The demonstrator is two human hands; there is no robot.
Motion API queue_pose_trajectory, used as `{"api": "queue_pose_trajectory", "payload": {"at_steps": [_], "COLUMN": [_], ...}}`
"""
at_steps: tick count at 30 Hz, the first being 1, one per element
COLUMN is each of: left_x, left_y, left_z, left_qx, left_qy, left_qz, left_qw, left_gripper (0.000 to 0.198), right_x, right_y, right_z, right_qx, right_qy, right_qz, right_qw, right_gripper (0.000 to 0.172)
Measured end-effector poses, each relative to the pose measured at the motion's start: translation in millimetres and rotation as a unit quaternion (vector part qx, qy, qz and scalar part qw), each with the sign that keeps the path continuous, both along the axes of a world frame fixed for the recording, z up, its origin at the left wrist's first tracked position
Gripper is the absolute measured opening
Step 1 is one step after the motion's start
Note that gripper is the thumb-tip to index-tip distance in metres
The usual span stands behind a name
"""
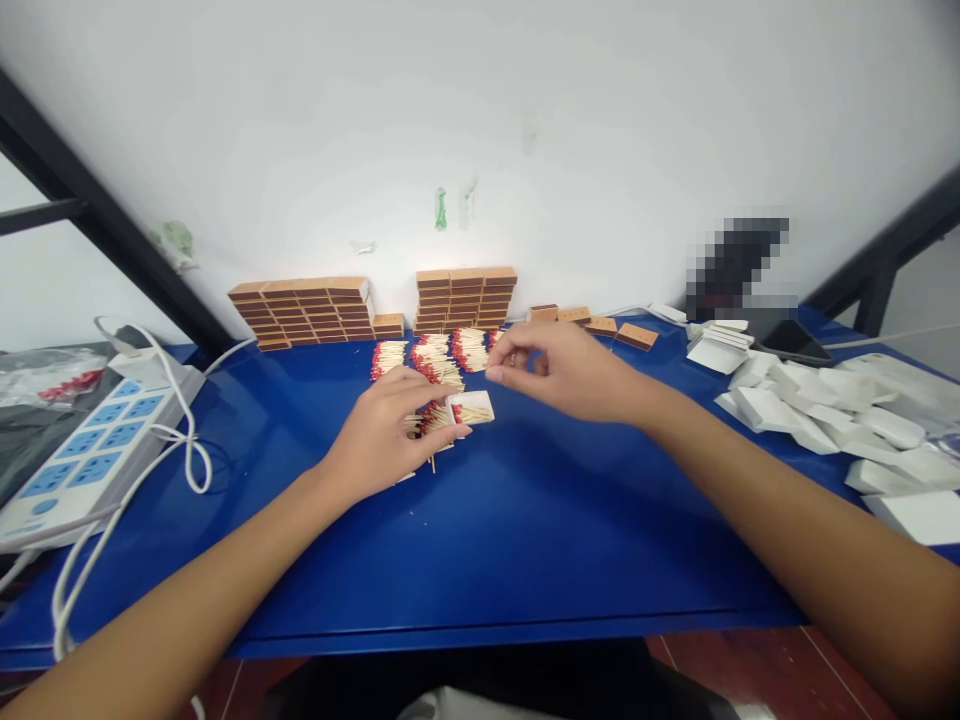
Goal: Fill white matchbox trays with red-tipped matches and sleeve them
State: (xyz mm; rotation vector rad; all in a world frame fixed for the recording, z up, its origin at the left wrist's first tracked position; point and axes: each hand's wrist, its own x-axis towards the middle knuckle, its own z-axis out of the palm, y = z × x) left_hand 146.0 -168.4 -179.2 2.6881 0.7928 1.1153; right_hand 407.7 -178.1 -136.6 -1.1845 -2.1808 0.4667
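My left hand (386, 430) is closed on the left end of a small white matchbox tray (480, 402), its thumb in front and a finger behind. A few red-tipped matches lie inside the tray. More loose matches (414, 425) show under and beside that hand, partly hidden by it. My right hand (559, 368) hovers to the right of the tray with fingers curled and thumb near the fingertips; anything between them is too small to make out. Just beyond both hands lie piles of red-headed matches (436, 358), the rightmost pile (471, 350) close to my right fingertips.
Stacked matchboxes stand against the wall in a left block (315, 312) and a middle block (466, 298). Single matchboxes (636, 336) lie right of them. White empty trays (810, 400) are heaped at right. A power strip (97, 440) with looping white cables sits at left on the blue table (525, 560).
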Motion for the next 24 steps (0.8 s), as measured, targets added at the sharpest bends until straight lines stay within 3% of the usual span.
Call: {"api": "queue_pose_trajectory", "payload": {"at_steps": [3, 5, 11, 16, 24], "left_x": [-0.8, -1.2, -0.3, 0.7, 0.2], "left_y": [1.1, 1.5, -1.3, -2.8, -2.6], "left_z": [-0.6, -0.5, 1.6, 1.6, 1.3], "left_qx": [0.001, 0.007, -0.003, -0.008, -0.013], "left_qy": [0.003, 0.001, 0.006, 0.007, 0.013], "left_qz": [0.013, 0.016, 0.003, -0.004, -0.003], "left_qw": [1.0, 1.0, 1.0, 1.0, 1.0], "left_gripper": [0.036, 0.035, 0.034, 0.034, 0.035], "right_x": [22.3, 35.7, 39.2, 27.8, 29.4], "right_y": [15.8, 26.5, 41.0, 44.0, 46.3], "right_z": [-3.2, -8.5, -31.9, -50.8, -56.8], "right_qx": [0.049, 0.055, 0.045, 0.055, 0.011], "right_qy": [-0.063, -0.083, -0.095, -0.125, -0.149], "right_qz": [-0.087, -0.11, -0.091, -0.123, -0.121], "right_qw": [0.993, 0.989, 0.99, 0.983, 0.981], "right_gripper": [0.016, 0.015, 0.015, 0.014, 0.01]}}
